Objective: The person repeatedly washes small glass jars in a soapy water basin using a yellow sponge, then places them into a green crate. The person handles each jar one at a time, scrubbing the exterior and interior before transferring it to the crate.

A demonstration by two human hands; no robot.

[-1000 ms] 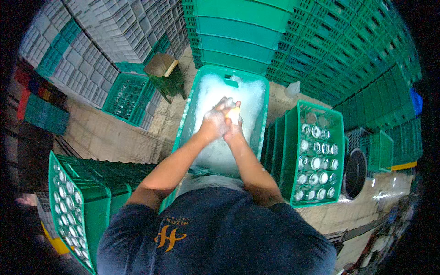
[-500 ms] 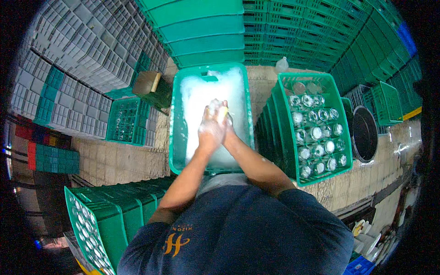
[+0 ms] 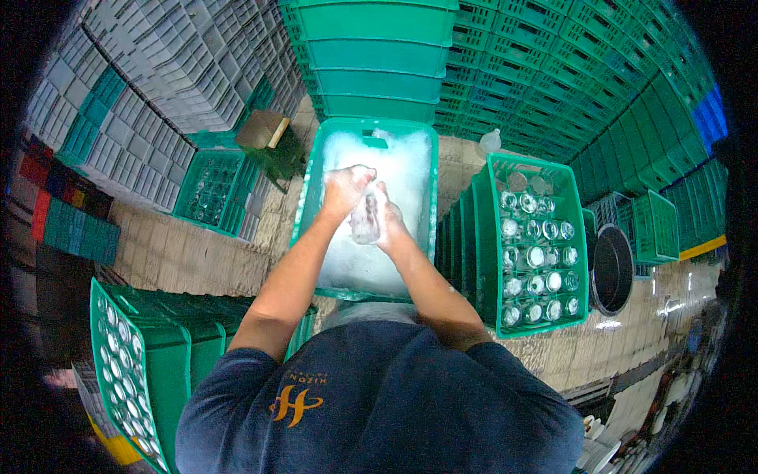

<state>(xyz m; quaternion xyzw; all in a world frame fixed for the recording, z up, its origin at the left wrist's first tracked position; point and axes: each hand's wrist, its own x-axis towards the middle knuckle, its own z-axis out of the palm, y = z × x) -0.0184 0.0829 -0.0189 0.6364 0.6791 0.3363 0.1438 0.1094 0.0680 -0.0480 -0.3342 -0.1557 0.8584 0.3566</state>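
Over a green tub (image 3: 433, 182) filled with white suds (image 3: 347, 261), both my hands work close together. My right hand (image 3: 390, 221) is wrapped round the side of a soapy clear drinking glass (image 3: 365, 227), tilted with its near end toward me. At the glass's far end is my left hand (image 3: 344, 192), its fingers curled and covered with foam. Whatever lies inside those fingers is hidden.
On the right, a stacked green crate (image 3: 499, 316) holds rows of glasses, some foamy. Beyond it stands a round black basin (image 3: 612, 268). Another crate of glasses (image 3: 118, 363) is at lower left. A small brown stool (image 3: 262, 129) and tall crate stacks (image 3: 371, 55) stand farther off.
My hands, clasped together before, have drawn slightly apart, and the glass now shows between them. A yellow patch seen at my right fingers is out of sight. The view has shifted slightly.
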